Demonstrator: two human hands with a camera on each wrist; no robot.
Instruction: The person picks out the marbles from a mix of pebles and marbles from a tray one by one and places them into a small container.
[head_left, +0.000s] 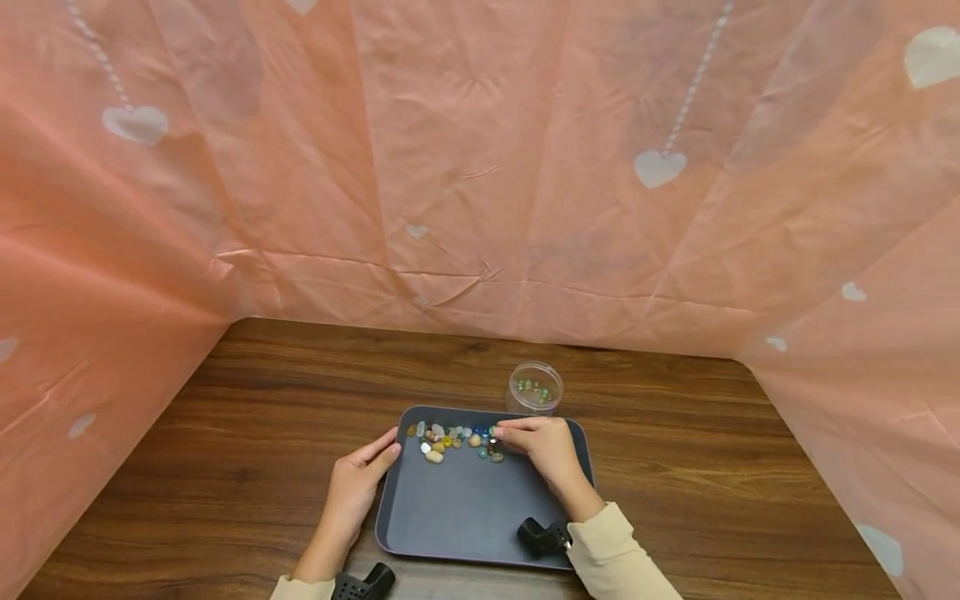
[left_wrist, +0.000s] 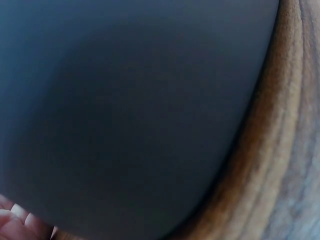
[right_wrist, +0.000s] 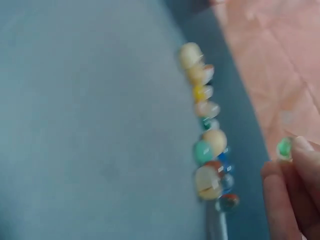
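My left hand (head_left: 354,490) grips the left rim of a dark grey tray (head_left: 472,508), its thumb over the edge. In the left wrist view, fingertips (left_wrist: 22,222) show at the tray's edge. Over the far part of the tray, my right hand (head_left: 553,454) pinches a clear and green marble (right_wrist: 284,148) between thumb and finger. Below it, a band of mixed pebbles and glass marbles lies along the tray's far side, among them a cream pebble (head_left: 434,457), a yellow one (right_wrist: 199,93) and a teal one (right_wrist: 203,152).
A round clear plastic jar (head_left: 536,387) holding several green marbles stands just behind the tray's far right side. The tray rests on a brown wooden table (head_left: 697,467). Peach-coloured cloth (head_left: 480,167) with white hearts hangs around the back and both sides.
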